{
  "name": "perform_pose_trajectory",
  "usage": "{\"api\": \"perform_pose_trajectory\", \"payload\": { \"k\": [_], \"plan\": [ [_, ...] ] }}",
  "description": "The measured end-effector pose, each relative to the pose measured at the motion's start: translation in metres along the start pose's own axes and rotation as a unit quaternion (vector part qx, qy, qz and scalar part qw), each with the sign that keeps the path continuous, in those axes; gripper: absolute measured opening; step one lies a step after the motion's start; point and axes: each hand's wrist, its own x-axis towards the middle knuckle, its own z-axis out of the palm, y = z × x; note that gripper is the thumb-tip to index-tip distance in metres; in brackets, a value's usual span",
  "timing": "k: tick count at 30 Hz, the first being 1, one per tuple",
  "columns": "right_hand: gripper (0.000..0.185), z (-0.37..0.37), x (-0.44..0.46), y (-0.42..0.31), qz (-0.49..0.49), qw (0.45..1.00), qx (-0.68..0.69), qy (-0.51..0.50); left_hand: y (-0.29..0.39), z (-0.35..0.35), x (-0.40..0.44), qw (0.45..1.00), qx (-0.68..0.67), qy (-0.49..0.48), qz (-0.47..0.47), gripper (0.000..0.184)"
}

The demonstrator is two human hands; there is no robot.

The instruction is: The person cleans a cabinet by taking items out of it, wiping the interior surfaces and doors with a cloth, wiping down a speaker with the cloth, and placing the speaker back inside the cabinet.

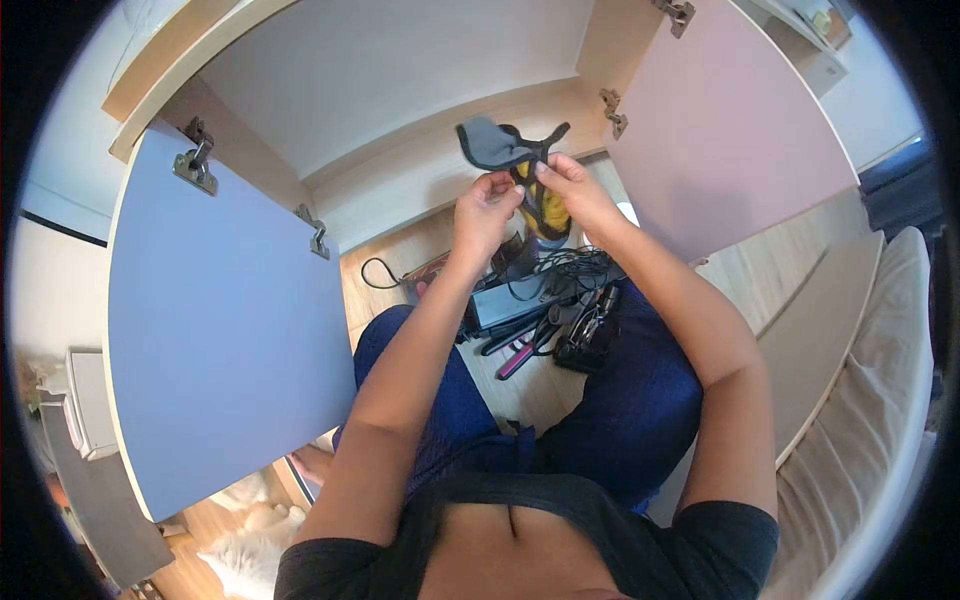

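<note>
A fabric piece point(490, 145) in grey and yellow with black edging hangs in front of the open cabinet, and its exact kind I cannot make out. My left hand point(484, 215) pinches its near-left edge. On the other side, my right hand point(580, 192) grips its upper middle between thumb and fingers. Beneath both hands, a tangle of black cables point(575, 268) lies over a grey box point(512, 300). Closer to my legs is a slim pink-and-black tool point(516, 360), beside several dark items partly hidden by each other.
The cabinet's blue door point(230, 330) stands open on the left, its pink door point(730, 130) on the right. A thin black loop point(378, 272) lies near the left door. Pale fabric point(860, 400) covers something at right. A white furry animal point(245, 560) is on the floor, lower left.
</note>
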Motion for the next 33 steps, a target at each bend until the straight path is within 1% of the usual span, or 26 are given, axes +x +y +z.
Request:
{"api": "perform_pose_trajectory", "payload": {
  "k": [1,2,5,6,7,8,9,11,12,13,14,15,16,17,19,20,21,23,24,26,29,31,33],
  "plan": [
    [0.024,0.001,0.001,-0.001,-0.008,1.000,0.011,0.010,0.000,-0.003,0.001,1.000,-0.012,0.003,-0.016,0.026],
    [0.019,0.000,0.000,-0.003,0.007,0.999,0.043,0.013,0.000,-0.006,0.002,1.000,-0.011,0.004,-0.017,0.026],
    [0.016,-0.004,0.001,0.001,0.003,0.998,0.060,0.020,0.002,-0.015,0.012,0.999,-0.003,-0.017,-0.026,0.025],
    [0.016,-0.002,-0.003,-0.001,0.026,0.996,0.079,0.022,0.006,-0.016,0.015,0.999,0.006,0.047,-0.017,0.032],
    [0.016,-0.001,-0.003,-0.001,0.024,0.996,0.077,0.021,0.018,-0.018,0.014,0.993,0.014,0.113,-0.008,0.040],
    [0.017,0.000,-0.003,0.000,0.030,0.996,0.080,0.015,0.032,-0.020,0.013,0.995,-0.021,0.094,-0.020,0.066],
    [0.018,0.003,-0.004,-0.001,0.035,0.996,0.082,0.009,0.033,-0.021,0.017,0.995,-0.021,0.095,-0.019,0.066],
    [0.019,0.007,-0.005,-0.005,0.031,0.996,0.080,0.002,0.038,-0.024,0.032,0.993,0.107,0.030,0.028,0.082],
    [0.020,0.007,-0.006,-0.005,0.034,0.996,0.081,-0.013,0.042,-0.027,0.035,0.993,0.107,0.031,0.029,0.082],
    [0.020,0.008,-0.006,-0.006,0.036,0.996,0.081,-0.027,0.046,-0.032,0.040,0.970,0.205,0.032,0.125,0.073],
    [0.020,0.007,-0.002,-0.003,0.035,0.996,0.080,-0.028,0.050,-0.039,0.045,0.928,0.299,0.033,0.220,0.065],
    [0.021,0.004,0.000,0.000,0.016,0.996,0.077,-0.041,0.051,-0.045,0.050,0.868,0.386,0.032,0.310,0.059],
    [0.023,0.001,0.003,0.001,-0.003,0.996,0.074,-0.054,0.053,-0.052,0.055,0.828,0.442,0.033,0.344,0.044],
    [0.023,-0.004,0.006,0.002,-0.004,0.996,0.073,-0.054,0.056,-0.060,0.061,0.827,0.442,0.034,0.346,0.044],
    [0.025,-0.015,0.010,0.000,-0.050,0.996,-0.011,0.076,0.059,-0.074,0.075,0.889,0.342,0.051,0.301,0.028],
    [0.025,-0.023,0.014,-0.003,-0.053,0.996,-0.010,0.077,0.057,-0.077,0.075,0.959,0.199,0.087,0.184,0.020],
    [0.025,-0.032,0.019,-0.007,-0.075,0.988,0.009,0.132,0.060,-0.083,0.077,0.959,0.198,0.086,0.185,0.020],
    [0.027,-0.050,0.027,-0.013,-0.116,0.962,0.046,0.241,0.068,-0.098,0.078,0.981,0.101,0.144,0.087,0.017],
    [0.027,-0.053,0.026,-0.019,-0.115,0.962,0.044,0.242,0.064,-0.103,0.080,0.981,0.099,0.144,0.086,0.017],
    [0.025,-0.059,0.022,-0.032,-0.118,0.937,0.077,0.319,0.057,-0.113,0.084,0.977,-0.096,0.151,0.113,0.017],
    [0.024,-0.083,0.025,-0.031,-0.122,0.928,0.099,0.337,0.048,-0.139,0.089,0.975,-0.121,0.139,0.126,0.015],
    [0.025,-0.087,0.020,-0.035,-0.128,0.922,0.110,0.349,0.055,-0.147,0.080,0.979,-0.107,0.124,0.124,0.017],
    [0.025,-0.095,0.019,-0.038,-0.117,0.913,0.194,0.339,0.061,-0.150,0.075,0.977,-0.151,0.139,0.064,0.019]
  ]
}}
